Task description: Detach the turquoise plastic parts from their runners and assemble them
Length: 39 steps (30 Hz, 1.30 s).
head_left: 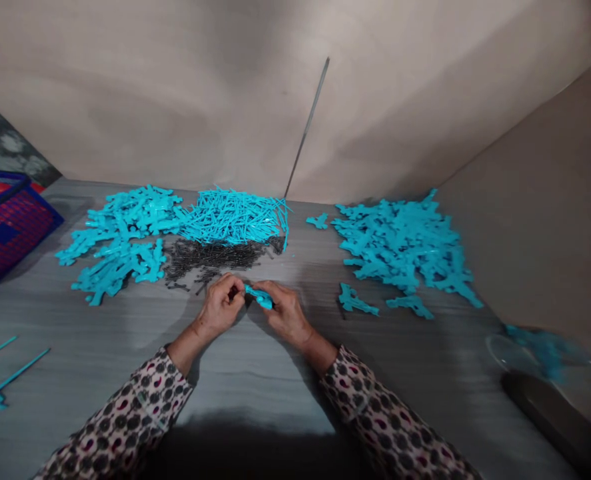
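Grey tabletop (255,413) holds bright piles (232,217) just beyond our hands (220,305), probably for easy reach; our fingers pinch one blue piece (259,296).

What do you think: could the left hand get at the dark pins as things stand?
Probably yes: the left hand is beside the dark pins, whose near side lies uncovered, though it looks busy at the blue piece.

Rods (235,217) behind pins (218,255), basket (18,230) left (far)

1 pale wall (185,87) rises behind 1 grey wood-grained tabletop (255,400), under dim light.
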### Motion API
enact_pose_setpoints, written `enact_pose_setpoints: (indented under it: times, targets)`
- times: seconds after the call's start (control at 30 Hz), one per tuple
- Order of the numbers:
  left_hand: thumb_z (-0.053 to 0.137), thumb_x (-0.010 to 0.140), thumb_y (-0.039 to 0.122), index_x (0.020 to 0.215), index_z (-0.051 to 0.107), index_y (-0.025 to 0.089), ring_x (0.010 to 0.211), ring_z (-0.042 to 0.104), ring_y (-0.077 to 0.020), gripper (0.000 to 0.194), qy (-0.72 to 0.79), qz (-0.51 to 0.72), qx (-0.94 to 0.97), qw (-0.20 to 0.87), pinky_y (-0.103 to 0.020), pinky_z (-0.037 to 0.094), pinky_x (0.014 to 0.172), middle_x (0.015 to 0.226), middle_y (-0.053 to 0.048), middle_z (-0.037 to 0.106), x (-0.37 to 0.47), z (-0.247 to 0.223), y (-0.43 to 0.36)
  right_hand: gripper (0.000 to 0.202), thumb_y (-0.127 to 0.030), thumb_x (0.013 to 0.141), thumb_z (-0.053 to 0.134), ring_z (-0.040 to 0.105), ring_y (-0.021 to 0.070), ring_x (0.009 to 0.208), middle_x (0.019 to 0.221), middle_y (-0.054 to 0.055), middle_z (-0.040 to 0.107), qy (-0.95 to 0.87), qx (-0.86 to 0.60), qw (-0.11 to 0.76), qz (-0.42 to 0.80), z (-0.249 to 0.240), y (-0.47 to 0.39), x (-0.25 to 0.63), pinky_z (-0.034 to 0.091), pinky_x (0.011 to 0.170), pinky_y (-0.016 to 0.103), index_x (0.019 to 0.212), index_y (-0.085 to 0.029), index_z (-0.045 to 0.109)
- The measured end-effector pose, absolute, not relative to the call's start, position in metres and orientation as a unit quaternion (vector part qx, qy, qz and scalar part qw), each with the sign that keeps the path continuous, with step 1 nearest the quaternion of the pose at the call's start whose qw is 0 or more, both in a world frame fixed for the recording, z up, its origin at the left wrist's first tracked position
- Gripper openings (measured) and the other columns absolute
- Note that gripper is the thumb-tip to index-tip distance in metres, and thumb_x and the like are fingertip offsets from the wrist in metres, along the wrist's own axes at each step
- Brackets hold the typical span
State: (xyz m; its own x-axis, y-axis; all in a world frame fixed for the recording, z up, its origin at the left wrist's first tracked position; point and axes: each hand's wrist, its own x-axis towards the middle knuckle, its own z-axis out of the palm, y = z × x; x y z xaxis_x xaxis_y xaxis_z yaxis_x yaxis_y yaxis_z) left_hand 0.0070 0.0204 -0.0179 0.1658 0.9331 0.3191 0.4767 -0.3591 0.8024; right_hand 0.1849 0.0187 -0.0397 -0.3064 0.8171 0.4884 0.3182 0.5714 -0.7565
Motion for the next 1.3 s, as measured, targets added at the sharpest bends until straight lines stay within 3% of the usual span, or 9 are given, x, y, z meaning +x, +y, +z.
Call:
enact_pose_setpoints:
  times: [0.17, 0.3, 0.47, 0.87, 1.3]
  targets:
    - [0.051, 0.075, 0.015, 0.068, 0.053, 0.017, 0.053, 0.044, -0.0090, 0.008, 0.513, 0.436, 0.696, 0.251, -0.019, 0.032, 0.048, 0.063, 0.004, 0.048, 0.000, -0.020, 0.026, 0.019, -0.012, 0.081, 0.053, 0.061, 0.0147, 0.067, 0.079, 0.002, 0.069, -0.740, -0.418, 0.448, 0.275, -0.037, 0.017, 0.185, 0.048, 0.063, 0.023, 0.094, -0.020, 0.064]
    - [0.055, 0.078, 0.015, 0.078, 0.055, 0.018, 0.058, 0.048, -0.0101, 0.003, 0.489, 0.430, 0.734, 0.193, -0.020, 0.039, 0.053, 0.070, 0.002, 0.053, -0.002, -0.019, 0.022, 0.021, -0.009, 0.080, 0.052, 0.063, 0.0154, 0.071, 0.081, 0.003, 0.069, -0.747, -0.404, 0.453, 0.269, -0.037, 0.016, 0.184, 0.048, 0.066, 0.024, 0.094, -0.020, 0.063]
    - [0.055, 0.088, 0.016, 0.100, 0.060, 0.018, 0.077, 0.059, -0.0150, 0.013, 0.415, 0.408, 0.802, 0.131, -0.025, 0.049, 0.068, 0.088, -0.005, 0.063, 0.001, -0.015, 0.016, 0.025, -0.005, 0.079, 0.049, 0.064, 0.0174, 0.077, 0.083, 0.004, 0.068, -0.766, -0.391, 0.447, 0.243, -0.037, 0.017, 0.183, 0.049, 0.069, 0.026, 0.094, -0.020, 0.062]
    - [0.050, 0.091, 0.014, 0.087, 0.064, 0.016, 0.079, 0.061, -0.0184, 0.015, 0.412, 0.373, 0.831, -0.003, -0.031, 0.052, 0.073, 0.082, -0.008, 0.067, 0.005, -0.015, 0.016, 0.029, -0.001, 0.075, 0.051, 0.063, 0.0193, 0.078, 0.084, 0.005, 0.068, -0.804, -0.422, 0.375, 0.187, -0.042, 0.016, 0.183, 0.048, 0.070, 0.027, 0.095, -0.021, 0.061]
    - [0.046, 0.087, 0.011, 0.074, 0.056, 0.019, 0.072, 0.052, -0.0185, 0.018, 0.437, 0.342, 0.831, 0.033, -0.029, 0.043, 0.066, 0.073, -0.005, 0.055, 0.011, -0.014, 0.018, 0.024, -0.004, 0.077, 0.050, 0.058, 0.0185, 0.071, 0.077, 0.004, 0.064, -0.811, -0.416, 0.368, 0.185, -0.042, 0.017, 0.182, 0.044, 0.065, 0.026, 0.090, -0.021, 0.060]
